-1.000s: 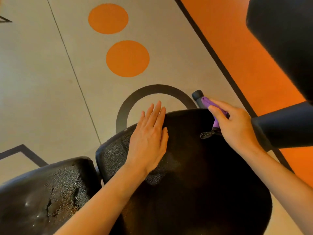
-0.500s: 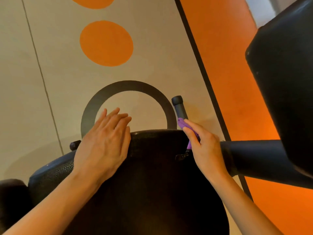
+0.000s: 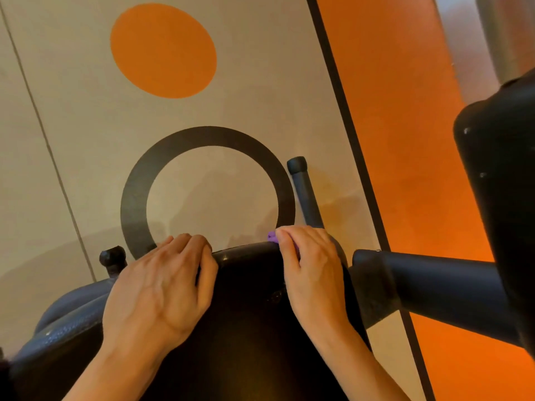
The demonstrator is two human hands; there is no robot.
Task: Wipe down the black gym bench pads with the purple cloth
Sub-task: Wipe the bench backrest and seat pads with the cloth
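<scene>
The black bench pad [image 3: 249,314] fills the lower middle of the head view, its far edge curving across the frame. My left hand [image 3: 162,285] lies flat on the pad's far left edge, fingers curled over the rim, holding nothing. My right hand [image 3: 312,270] grips the far right edge with the purple cloth [image 3: 272,237] bunched under its fingers; only a small purple tip shows past the fingertips. Another black pad [image 3: 500,198] stands at the right edge.
A black tube [image 3: 440,287] of the bench frame runs right from beside my right hand. A capped black bar [image 3: 304,192] sticks out beyond the pad. A grey textured pad [image 3: 66,319] sits at lower left. The floor below has orange areas and a black ring.
Both hands have slid forward to the pad's far edge. My right hand moved left with the cloth, which is now mostly hidden under its fingers. The view shifted forward over the pad.
</scene>
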